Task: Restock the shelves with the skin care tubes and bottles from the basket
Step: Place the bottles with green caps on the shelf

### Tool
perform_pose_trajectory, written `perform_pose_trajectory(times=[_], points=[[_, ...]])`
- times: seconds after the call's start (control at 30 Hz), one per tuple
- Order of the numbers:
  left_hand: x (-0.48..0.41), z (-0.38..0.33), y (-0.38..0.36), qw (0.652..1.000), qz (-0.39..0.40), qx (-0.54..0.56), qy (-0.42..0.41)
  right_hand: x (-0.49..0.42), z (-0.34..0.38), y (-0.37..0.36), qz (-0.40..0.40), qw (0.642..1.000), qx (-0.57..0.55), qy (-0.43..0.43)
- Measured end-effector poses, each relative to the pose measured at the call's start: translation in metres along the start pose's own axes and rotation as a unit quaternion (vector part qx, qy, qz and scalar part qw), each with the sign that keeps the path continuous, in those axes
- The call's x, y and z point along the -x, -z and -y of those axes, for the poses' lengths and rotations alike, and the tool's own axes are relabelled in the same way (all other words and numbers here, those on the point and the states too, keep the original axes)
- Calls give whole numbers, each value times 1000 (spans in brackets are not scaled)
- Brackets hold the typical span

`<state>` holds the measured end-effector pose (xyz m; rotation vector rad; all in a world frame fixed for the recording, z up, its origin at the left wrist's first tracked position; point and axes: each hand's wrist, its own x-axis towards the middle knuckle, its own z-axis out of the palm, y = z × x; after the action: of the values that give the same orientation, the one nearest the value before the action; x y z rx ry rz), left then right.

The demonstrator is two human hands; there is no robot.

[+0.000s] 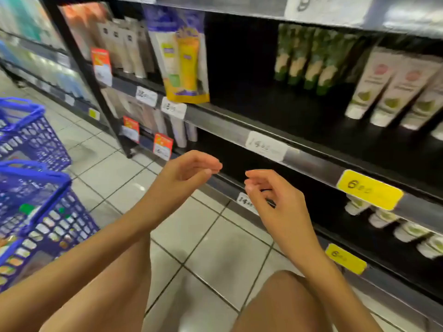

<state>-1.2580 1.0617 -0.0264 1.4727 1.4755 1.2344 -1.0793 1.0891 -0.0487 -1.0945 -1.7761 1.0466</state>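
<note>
1. Head view, hands: your left hand (189, 168) and right hand (271, 195) hover apart from each other, just in front of the shelf rail. Both have loosely curled fingers and grip nothing.
2. Stock: the tubes and bottles wait in the near blue basket (45, 221) on the floor at your left, well apart from both hands. A green cap (27, 208) shows through its mesh. A second blue basket (28, 133) stands behind it.
3. Shelves: the middle shelf (242, 101) has a dark gap between the yellow pack (184, 63) and the green tubes (309, 61), probably the spot to refill. The tubes stand cap-down with their labels facing shoppers.
4. Writing: blur hides the brands. The white price tag (266, 146) begins "14" and the yellow tag (370, 189) begins "6".
</note>
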Motion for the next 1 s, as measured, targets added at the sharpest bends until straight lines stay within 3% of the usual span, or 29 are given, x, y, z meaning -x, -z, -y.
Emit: perform_pose_trajectory(times=[0.23, 0.43, 0.67, 0.8, 1.0], points=[[88, 43, 192, 966, -251, -21, 58, -42, 48, -177, 204, 976, -45, 57], [179, 112, 306, 902, -400, -46, 155, -34, 74, -305, 307, 947, -82, 40], [213, 200, 332, 854, -435, 4, 285, -65, 81, -394, 350, 936, -6, 43], [184, 245, 324, 855, -403, 43, 324, -83, 67, -437, 347, 937, 38, 24], [119, 313, 334, 829, -406, 57, 379, -105, 52, -482, 362, 923, 127, -34]])
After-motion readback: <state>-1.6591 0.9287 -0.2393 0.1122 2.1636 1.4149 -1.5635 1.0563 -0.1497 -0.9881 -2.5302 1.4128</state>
